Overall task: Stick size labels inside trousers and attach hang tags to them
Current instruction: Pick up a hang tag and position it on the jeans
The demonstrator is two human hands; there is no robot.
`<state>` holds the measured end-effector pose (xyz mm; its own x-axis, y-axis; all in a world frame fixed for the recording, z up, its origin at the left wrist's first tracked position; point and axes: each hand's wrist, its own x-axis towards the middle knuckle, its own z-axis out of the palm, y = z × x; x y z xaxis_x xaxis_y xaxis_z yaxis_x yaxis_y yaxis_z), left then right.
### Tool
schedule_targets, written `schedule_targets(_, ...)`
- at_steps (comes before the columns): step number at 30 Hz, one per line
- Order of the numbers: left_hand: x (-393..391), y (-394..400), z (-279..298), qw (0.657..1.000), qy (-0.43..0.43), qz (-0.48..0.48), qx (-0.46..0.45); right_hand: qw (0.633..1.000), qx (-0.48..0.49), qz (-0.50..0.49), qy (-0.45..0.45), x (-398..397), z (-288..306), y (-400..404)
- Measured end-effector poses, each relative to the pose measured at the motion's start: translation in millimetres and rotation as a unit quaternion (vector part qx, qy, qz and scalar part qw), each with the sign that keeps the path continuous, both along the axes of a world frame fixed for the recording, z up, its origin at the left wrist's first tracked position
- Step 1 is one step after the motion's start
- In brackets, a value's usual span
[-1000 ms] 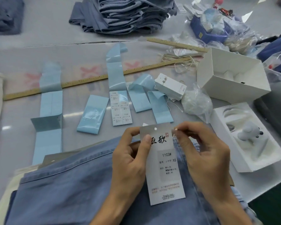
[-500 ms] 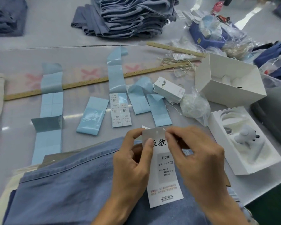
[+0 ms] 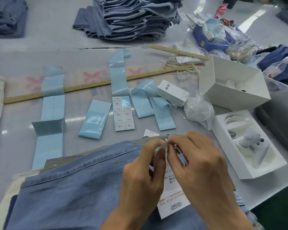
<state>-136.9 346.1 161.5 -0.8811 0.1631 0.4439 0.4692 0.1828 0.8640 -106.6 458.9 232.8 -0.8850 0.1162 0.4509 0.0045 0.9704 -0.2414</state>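
Hang tag going on, stack still waiting

On the bench [image 3: 40,35], folded trousers [image 3: 133,15] at 12 o'clock look unfinished (a guess); jeans [image 3: 70,193] lie at 6 o'clock, where left hand [image 3: 143,173] and right hand [image 3: 204,165] both pinch the hang tag [image 3: 172,201] at its top, its fastener apparently not yet secured; size labels [image 3: 123,113] remain centre.
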Motion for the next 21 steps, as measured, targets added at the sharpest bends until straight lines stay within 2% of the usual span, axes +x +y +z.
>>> schedule_targets(4, -2.9, -6.1, 6.2, 0.997, 0.027, -0.043, 0.049, 1.000, -0.027, -0.003, 0.005, 0.6, -0.5, 1.7)
schedule_targets(7, -4.0, -12.5, 15.5, 0.986, -0.046, -0.088, 0.138, 0.999, -0.050, 0.007, 0.014, 2.7, -1.4, 3.4)
schedule_targets(10, -6.3, -15.2, 20.8, 0.970, -0.123, -0.079, 0.192, 0.997, -0.058, 0.023, 0.039, 5.4, -4.1, 2.3)
schedule_targets(13, -9.8, -15.9, 21.7, 0.969, -0.143, -0.054, 0.192, 0.996, -0.052, 0.026, 0.064, 9.9, -9.6, -3.5)
schedule_targets(17, -14.8, -20.4, 23.6, 0.985, -0.071, -0.037, 0.150, 0.995, -0.062, 0.032, 0.075, 11.8, -13.5, -7.6)
schedule_targets(19, -16.1, -23.1, 26.3, 0.980, -0.082, -0.040, 0.175, 0.987, -0.142, 0.028, 0.072, 11.5, -10.2, -7.7)
schedule_targets(21, -16.1, -24.1, 29.6, 0.972, -0.103, -0.043, 0.208, 0.952, -0.300, 0.015, 0.052, 11.1, -2.7, -9.7)
